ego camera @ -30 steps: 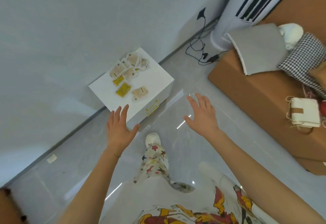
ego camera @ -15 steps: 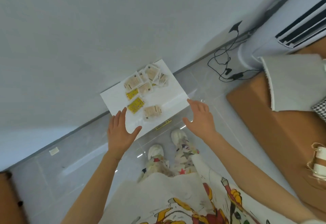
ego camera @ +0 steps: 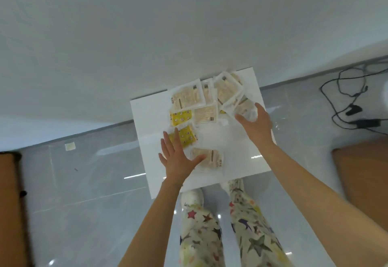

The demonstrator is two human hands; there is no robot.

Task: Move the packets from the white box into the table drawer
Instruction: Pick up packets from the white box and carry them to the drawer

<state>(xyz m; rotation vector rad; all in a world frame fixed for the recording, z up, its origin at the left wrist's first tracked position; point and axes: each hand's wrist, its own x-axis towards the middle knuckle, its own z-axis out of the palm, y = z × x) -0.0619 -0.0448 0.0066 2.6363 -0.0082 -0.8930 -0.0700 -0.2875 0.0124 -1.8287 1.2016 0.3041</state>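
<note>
Presently, the packets point(ego camera: 188, 98) lie loose on the white square counter point(ego camera: 235, 153).
Our left hand point(ego camera: 178, 159), fingers straight and spread, is over the nearest beige clear-wrapped packet point(ego camera: 210, 158), thumb across its edge. Our right hand point(ego camera: 257, 129), fingers relaxed and apart, is over the rear-right beige packets point(ego camera: 226, 90). We grip nothing.

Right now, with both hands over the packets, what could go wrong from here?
1. The packets at the back overlap in a loose heap; a sweep by the right hand could push some off the right edge of the white top.
2. The left hand spreads over the nearer yellow packet and a beige packet; grabbing both at once may drop one.
3. The drawer is out of view, and the shoes stand close to the front, possibly blocking it.
</note>
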